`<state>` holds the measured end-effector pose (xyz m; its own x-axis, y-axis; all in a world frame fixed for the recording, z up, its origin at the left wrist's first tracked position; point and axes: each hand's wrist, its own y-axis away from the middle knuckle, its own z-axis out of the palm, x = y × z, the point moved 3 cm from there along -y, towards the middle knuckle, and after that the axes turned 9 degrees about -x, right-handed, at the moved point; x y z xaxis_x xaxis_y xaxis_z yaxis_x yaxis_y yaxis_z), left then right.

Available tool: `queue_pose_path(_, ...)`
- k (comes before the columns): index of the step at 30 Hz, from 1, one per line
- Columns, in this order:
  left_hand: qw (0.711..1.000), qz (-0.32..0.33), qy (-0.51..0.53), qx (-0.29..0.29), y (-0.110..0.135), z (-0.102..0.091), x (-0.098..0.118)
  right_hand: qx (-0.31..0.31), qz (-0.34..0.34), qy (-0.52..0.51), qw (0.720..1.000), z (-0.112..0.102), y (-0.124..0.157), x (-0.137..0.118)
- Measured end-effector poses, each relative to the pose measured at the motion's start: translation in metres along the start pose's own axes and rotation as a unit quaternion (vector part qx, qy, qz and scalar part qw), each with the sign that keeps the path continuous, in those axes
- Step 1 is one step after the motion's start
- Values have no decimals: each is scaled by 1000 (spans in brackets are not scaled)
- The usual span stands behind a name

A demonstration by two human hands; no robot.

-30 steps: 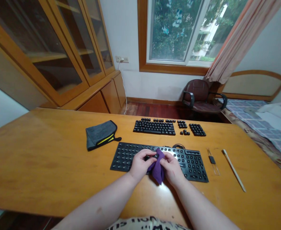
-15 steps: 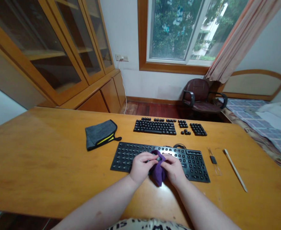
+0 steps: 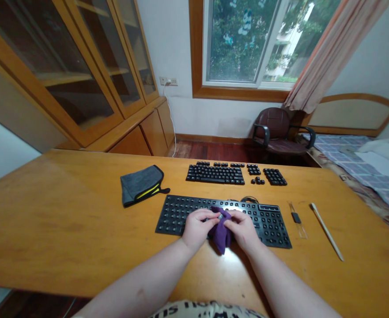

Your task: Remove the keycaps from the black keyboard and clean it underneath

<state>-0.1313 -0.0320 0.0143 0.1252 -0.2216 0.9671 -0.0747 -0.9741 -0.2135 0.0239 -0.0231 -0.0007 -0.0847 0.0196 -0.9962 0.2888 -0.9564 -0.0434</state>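
Note:
Above a black keyboard base (image 3: 176, 214) stripped of its keycaps, both my hands meet around a purple cloth (image 3: 221, 238). My left hand (image 3: 197, 227) is closed, pinching a small keycap (image 3: 220, 216) at the fold of the cloth; most of it is hidden by fingers and fabric. My right hand (image 3: 243, 227) is closed too, its thumb and fingers gripping the cloth from the right side. The lower end of the cloth hangs down in front of the base.
Behind the base, loose black keycaps (image 3: 216, 174) lie in keyboard order. A folded grey cloth (image 3: 141, 183) with yellow lining lies left. On the right are a wire keycap puller (image 3: 296, 217) and a thin pale brush-like stick (image 3: 327, 232). A cable (image 3: 249, 200) is coiled behind the base.
Both hands stay together at the cloth, with only slight finger movement around the keycap. The view has shifted a little; the things on the desk keep their places.

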Motion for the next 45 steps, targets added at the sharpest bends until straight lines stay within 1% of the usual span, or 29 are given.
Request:
queue_pose_path(3,1000,-10,-1,-6,2,0,-1,-3,8,-4,1000,-1,0,-1)
queue_pose_path(7,1000,-19,-14,-6,2,1,-3,41,14,6,999,-4,0,2)
queue_pose_path(11,1000,-8,-19,-11,-1,2,-2,72,24,10,997,-5,-2,0)
queue_pose_path(19,995,-13,63,-73,-8,3,-3,60,18,12,998,-2,-1,-7)
queue_pose_path(21,994,-26,85,-69,-9,4,-4,62,19,13,998,-3,0,-6)
queue_pose_path(25,982,-93,160,-37,-9,5,-7,72,24,18,997,-4,-1,-4)
queue_pose_path(27,980,-107,164,-35,-9,6,-6,81,23,18,996,-5,-1,-3)
queue_pose_path(30,980,-92,170,-40,-9,7,-3,90,20,14,996,-3,0,-3)
queue_pose_path(33,981,-79,175,-32,-10,6,-3,83,14,12,996,-1,0,-1)
queue_pose_path(36,986,-69,152,-20,-11,3,-5,65,13,14,998,-1,-1,1)
queue_pose_path(38,988,-63,140,-20,-12,2,-6,73,15,10,997,-3,-1,1)
queue_pose_path(41,984,-83,156,-26,-12,3,-9,100,15,3,995,-7,-3,1)
queue_pose_path(45,981,-110,153,-36,-10,6,-12,93,27,20,995,-6,-4,0)
